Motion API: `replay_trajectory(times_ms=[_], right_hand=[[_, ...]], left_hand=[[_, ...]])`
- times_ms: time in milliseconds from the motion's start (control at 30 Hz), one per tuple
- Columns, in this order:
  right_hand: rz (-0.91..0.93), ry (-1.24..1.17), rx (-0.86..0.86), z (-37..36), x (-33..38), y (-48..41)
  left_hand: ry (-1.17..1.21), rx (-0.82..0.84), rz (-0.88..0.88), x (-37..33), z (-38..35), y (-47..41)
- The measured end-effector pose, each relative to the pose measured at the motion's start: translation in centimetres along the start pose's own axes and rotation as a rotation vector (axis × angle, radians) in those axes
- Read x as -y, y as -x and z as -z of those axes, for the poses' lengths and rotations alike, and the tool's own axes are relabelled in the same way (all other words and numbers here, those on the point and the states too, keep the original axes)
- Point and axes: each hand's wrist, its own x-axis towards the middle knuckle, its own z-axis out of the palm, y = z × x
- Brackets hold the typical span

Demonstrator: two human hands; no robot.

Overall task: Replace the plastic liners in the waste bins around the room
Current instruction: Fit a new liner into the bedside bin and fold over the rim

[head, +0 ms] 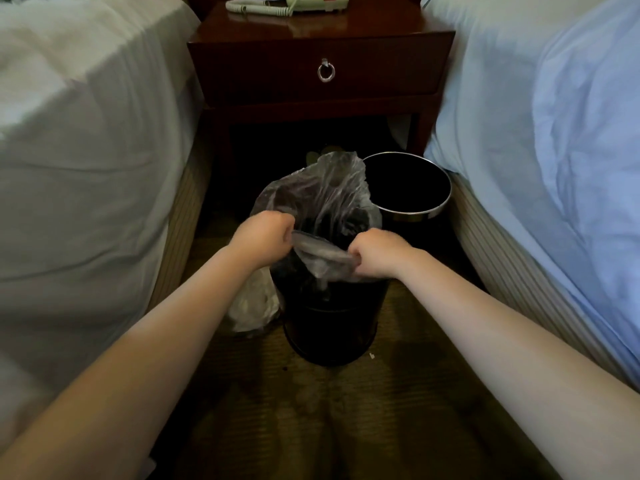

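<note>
Head view, items listed from the centre outward.

1. Clear plastic liner (322,199): sits in the mouth of the near bin, its far side standing up crumpled above the rim, its near edge stretched taut between the two hands.
2. Near bin (332,327): black, round, upright on the carpet (311,410) between the two beds.
3. Left hand (263,237): fingers curled tight round the liner's near edge, left end.
4. Right hand (377,252): fingers likewise curled round the same edge, right end.
5. Crumpled pale bag (252,306): on the floor, touching the near bin's left side.
6. Second bin (440,209): dark, with a bright metal rim, just behind and right of the first, beside the right bed.
7. Nightstand (277,71): dark wood, one drawer with a ring pull (326,71); a telephone (311,1) with coiled cord on top.
8. Left bed (86,133): white sheet.
9. Right bed (554,133): pale blue sheet.
</note>
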Motion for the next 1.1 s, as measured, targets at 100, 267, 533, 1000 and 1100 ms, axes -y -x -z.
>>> replay_trajectory(times_ms=[100,267,533,1000,1100], right_hand=[[-0.133,0.344,-0.164,0.5,-1.6,0.7],[-0.024,0.173,-0.203,0.9,-2.5,1.3],[0.382,0.034,-0.443,-2.2,-1.3,4.0],[0.475,0.381,-0.173,-9.8,-3.8,6.3],[0.361,0.324,-0.071,-9.8,-3.6,6.4]], left_hand=[[-0.186,-0.026,-0.016,0.6,-0.3,0.4],[0.065,0.255,-0.01,0.4,-0.1,0.5],[0.045,-0.113,-0.444,-1.7,-1.1,5.5],[-0.642,0.472,-0.406,-0.8,-8.9,9.2],[-0.684,0.558,-0.286,-0.5,-9.8,9.3]])
